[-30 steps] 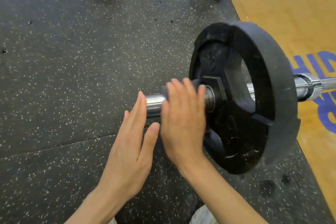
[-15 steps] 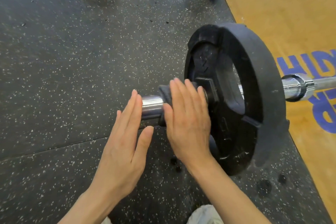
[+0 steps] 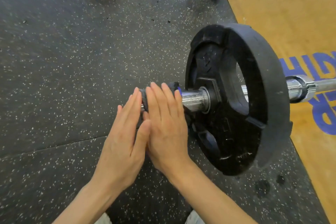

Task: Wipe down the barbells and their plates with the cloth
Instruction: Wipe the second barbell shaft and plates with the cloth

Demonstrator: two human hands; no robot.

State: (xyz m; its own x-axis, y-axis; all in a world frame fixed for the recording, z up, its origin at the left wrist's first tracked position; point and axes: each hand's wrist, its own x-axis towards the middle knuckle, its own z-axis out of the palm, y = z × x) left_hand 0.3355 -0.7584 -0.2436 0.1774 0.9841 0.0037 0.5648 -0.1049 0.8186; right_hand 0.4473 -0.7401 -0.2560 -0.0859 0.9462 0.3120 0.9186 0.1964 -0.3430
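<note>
Barbell sleeve, the shiny chrome steel end (image 3: 193, 99), runs left to right across the view, poking out of the hub of the big black rubber-coated plate with grip holes (image 3: 236, 100), which stands upright on the dark speckled rubber gym floor (image 3: 72, 60). On the far side of the plate the rest of the bar carries on over the yellow wooden platform (image 3: 291, 14).

Both hands sit at the free left tip of the sleeve, so the bare chrome and the plate all lie to their right. The dark grey cloth (image 3: 144, 98) is wrapped over that tip. The right hand (image 3: 167, 123) lies flat over it with straight fingers, pressing rather than clenching. The left hand (image 3: 125, 132) is also flat and released, fingers straight, palm facing the sleeve's end face and touching the right one at the thumb.

My guess is the next wipe has to travel along the axis, rightwards toward the plate, and the right hand is nearer for that.
</note>
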